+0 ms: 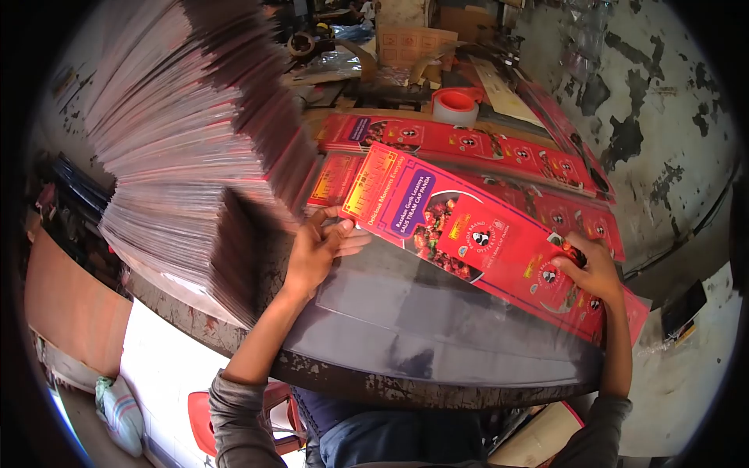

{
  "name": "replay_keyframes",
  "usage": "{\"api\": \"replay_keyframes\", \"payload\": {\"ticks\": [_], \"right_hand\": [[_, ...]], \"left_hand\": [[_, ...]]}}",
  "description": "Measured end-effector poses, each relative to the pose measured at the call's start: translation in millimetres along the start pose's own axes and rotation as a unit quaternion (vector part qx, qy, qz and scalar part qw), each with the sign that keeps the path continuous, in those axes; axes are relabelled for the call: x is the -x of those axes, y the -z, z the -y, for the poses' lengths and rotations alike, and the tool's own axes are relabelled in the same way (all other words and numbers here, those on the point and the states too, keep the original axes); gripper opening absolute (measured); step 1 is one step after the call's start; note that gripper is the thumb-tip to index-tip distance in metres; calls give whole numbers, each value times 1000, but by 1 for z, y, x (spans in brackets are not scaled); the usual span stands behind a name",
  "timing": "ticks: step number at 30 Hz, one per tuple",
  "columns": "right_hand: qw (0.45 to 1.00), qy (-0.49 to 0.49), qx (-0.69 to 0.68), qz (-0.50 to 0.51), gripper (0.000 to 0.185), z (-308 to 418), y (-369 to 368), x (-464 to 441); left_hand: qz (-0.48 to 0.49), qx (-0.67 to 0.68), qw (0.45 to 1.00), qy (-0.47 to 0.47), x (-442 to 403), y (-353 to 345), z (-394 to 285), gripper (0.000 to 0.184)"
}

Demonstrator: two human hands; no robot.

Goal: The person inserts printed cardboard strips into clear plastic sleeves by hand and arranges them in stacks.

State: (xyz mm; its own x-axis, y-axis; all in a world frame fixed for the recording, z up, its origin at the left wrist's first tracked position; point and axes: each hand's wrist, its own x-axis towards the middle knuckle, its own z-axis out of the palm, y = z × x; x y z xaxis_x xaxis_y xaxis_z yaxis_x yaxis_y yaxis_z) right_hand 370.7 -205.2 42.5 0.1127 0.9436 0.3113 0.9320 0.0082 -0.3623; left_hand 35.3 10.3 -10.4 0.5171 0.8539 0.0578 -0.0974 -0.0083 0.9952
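A long red printed strip (503,238) with food pictures and panda logos slants across the table before me, its right end lower than its left. My left hand (310,253) is closed on the strip's left end, thumb and fingertips at the corner. Near the right end, my right hand (594,273) grips it, thumb on the printed face and the other fingers partly hidden. Clear film shows past the strip's right edge. Below it lies a layer of glossy clear plastic sheets (437,335). More red printed strips (515,152) lie behind it.
A tall leaning stack of thin plastic-edged sheets (179,156) rises at the left, close to my left hand. A tape roll with a red core (456,106) stands behind the strips. A red stool (201,421) is under the table edge. A peeling wall (647,117) bounds the right.
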Motion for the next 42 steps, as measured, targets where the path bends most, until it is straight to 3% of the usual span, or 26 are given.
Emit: {"api": "replay_keyframes", "payload": {"ticks": [3,5,12,14,21,24,26,30,31,34,42], "right_hand": [[1000,-6,-3,-9,32,2,2,-1],[997,-63,-45,5,31,1,4,-1],[995,-68,-67,17,32,-2,7,-1],[999,9,-36,-11,32,-9,4,-2],[999,20,29,17,35,-12,-6,-3],[993,96,61,8,38,3,-13,-18],[999,-34,20,20,48,16,-24,-29],[992,-114,-53,11,62,36,-41,-51],[989,-144,-15,21,62,38,-46,-54],[993,-101,25,-62,59,50,-58,-53],[994,-77,55,-57,56,61,-57,-54]], "left_hand": [[7,1,1000,6,-1,2,1,33],[12,7,1000,6,-1,1,4,30],[28,8,999,17,0,-1,1,23],[32,17,999,17,2,-1,0,22],[21,23,999,21,2,-3,0,20],[-4,24,999,24,0,0,3,20],[-4,21,1000,23,0,2,7,20],[-7,22,1000,5,0,1,6,24],[-7,24,1000,6,0,1,6,24],[-12,6,1000,-10,0,3,6,22],[1,49,999,-20,2,0,3,19]]}}
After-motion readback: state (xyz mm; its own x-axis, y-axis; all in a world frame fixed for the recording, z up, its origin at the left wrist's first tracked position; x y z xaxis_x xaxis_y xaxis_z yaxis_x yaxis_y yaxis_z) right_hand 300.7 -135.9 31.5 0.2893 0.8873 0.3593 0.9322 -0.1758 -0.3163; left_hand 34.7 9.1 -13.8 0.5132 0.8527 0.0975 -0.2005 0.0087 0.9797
